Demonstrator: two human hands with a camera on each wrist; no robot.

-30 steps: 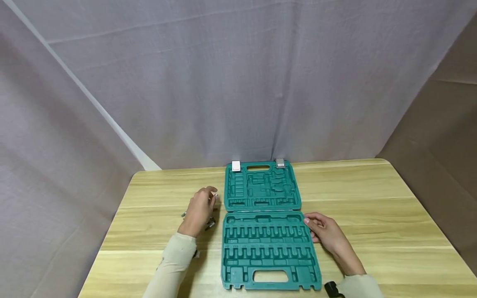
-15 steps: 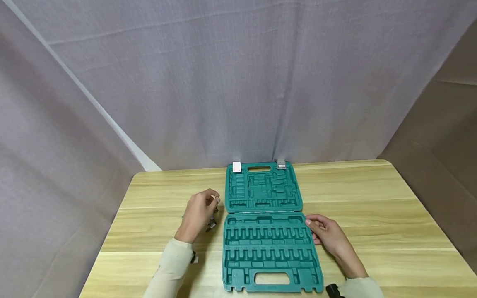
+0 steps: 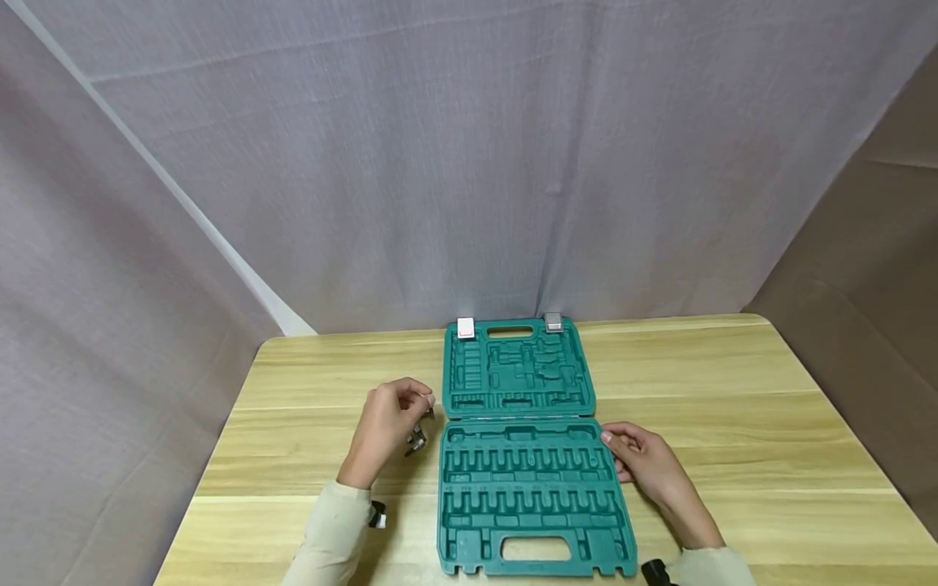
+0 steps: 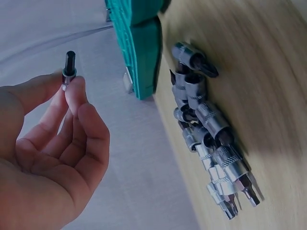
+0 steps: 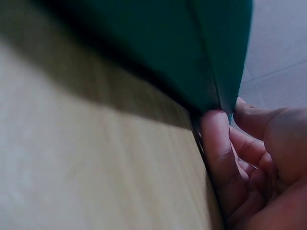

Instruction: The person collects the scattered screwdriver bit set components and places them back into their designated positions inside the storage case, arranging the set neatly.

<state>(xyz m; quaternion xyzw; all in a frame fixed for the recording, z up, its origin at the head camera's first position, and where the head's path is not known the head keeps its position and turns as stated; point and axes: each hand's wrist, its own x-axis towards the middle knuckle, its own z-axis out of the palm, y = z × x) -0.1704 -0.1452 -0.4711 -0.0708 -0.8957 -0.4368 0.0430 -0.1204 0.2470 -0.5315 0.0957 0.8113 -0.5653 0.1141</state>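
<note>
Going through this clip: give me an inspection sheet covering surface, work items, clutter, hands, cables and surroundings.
Surface: wood-grain tabletop
Work items: green socket case, lying open; loose bit sockets clustered left of it; one hex bit socket, held
Clutter: nothing seen
Hands: left hand pinches the hex bit socket; right hand grips the case's right edge
Cables: nothing seen
Surroundings: fabric sheets behind and at both sides

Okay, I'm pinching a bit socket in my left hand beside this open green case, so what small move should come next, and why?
I'd probably move the hex bit socket rightward over the green tool case: your left hand pinches it just left of the case, the molded slots face up, and your right hand holds the case's side.
</note>
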